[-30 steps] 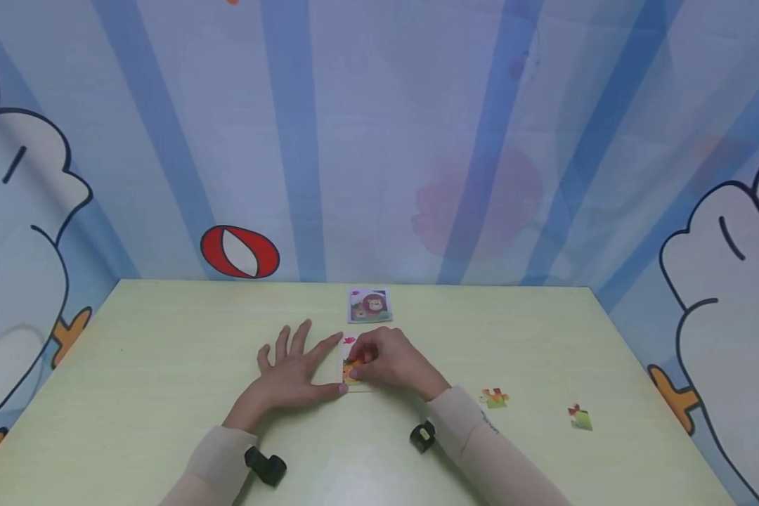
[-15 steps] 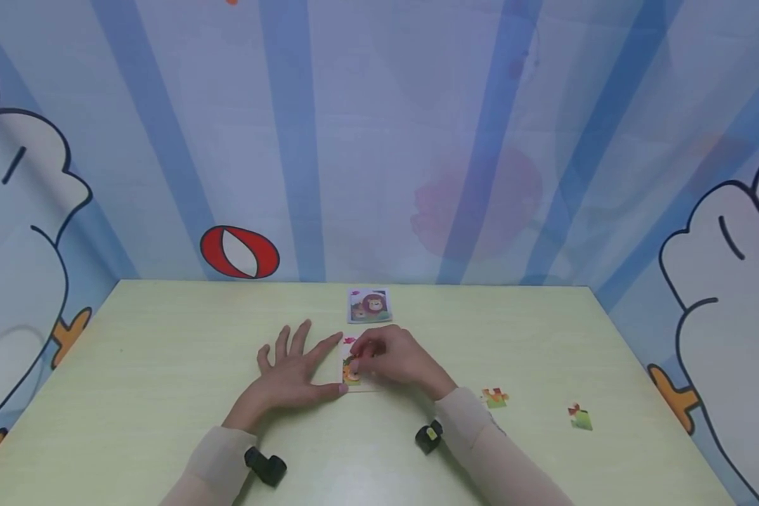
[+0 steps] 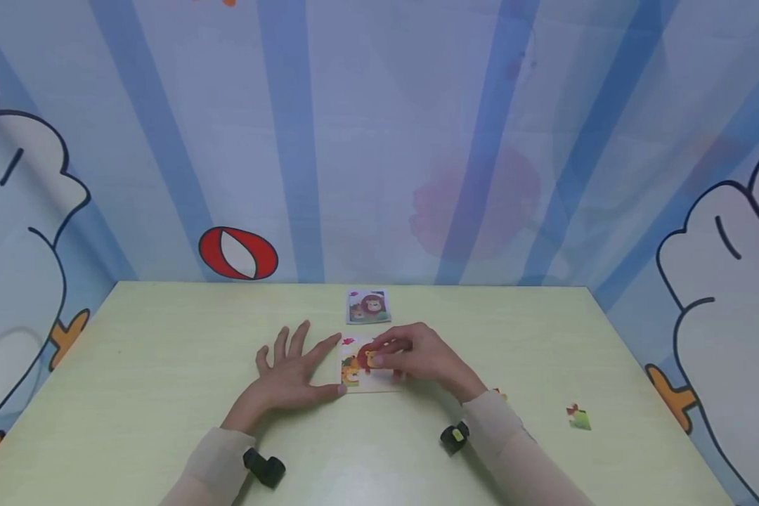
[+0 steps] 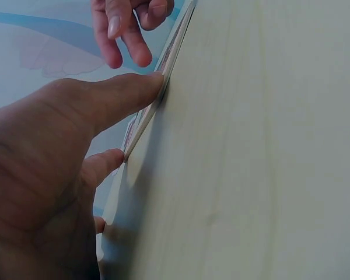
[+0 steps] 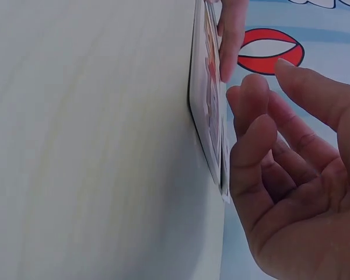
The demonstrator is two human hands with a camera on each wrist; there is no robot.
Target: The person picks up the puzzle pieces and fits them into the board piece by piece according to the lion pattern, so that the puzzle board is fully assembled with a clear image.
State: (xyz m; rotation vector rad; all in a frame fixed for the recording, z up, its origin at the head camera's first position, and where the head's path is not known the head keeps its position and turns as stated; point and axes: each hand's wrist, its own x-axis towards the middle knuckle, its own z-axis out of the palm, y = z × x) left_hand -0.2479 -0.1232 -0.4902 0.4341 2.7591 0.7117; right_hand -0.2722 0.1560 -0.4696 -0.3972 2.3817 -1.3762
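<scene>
A small jigsaw puzzle board with a white ground lies in front of me, showing a red-maned lion, an orange animal and a pink shape. My left hand spreads its fingers beside it, with thumb tip and index fingertip at the board's left edge; the left wrist view shows the thumb against the board's side. Over the board's right part hovers my right hand, covering some of the lion. Its fingers are loosely bent, and a gap shows between thumb and fingers in the right wrist view, with nothing held.
Behind the board lies a square picture card with the same lion. One loose puzzle piece rests at the right. Another piece shows partly past the right sleeve. A printed curtain stands behind the table.
My right hand has let go and drawn to the right, its thumb and fingers parting. More of the lion now shows, while the sleeve hides most of one loose piece. The left hand stays put.
</scene>
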